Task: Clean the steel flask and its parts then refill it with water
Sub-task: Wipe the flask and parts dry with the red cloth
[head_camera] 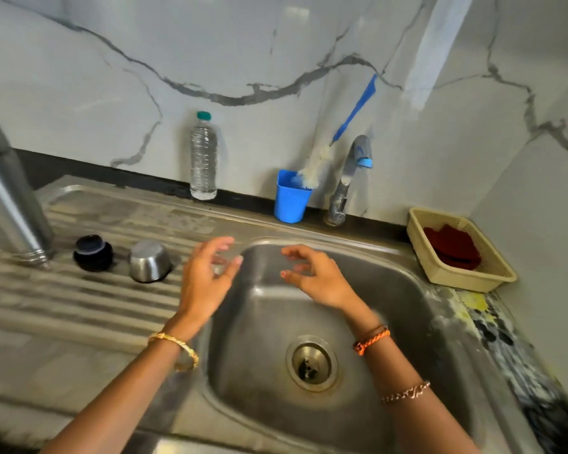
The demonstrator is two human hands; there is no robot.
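Both hands hover over the steel sink basin (407, 290), holding nothing: the left hand (204, 276) above the basin's left rim, the right hand (318, 280) over its middle, fingers of each loosely spread and slightly blurred. Left of the basin, on the ribbed drainboard (63, 296), the steel flask (10, 198) stands inverted, with its black stopper (93, 253) and steel cup lid (150, 262) mouth-down beside it. Behind the basin stand a plastic water bottle (204, 158), a blue cup (291, 198) holding a bottle brush (315, 162), and the tap (350, 175). A beige basket (453, 276) sits right of the basin.
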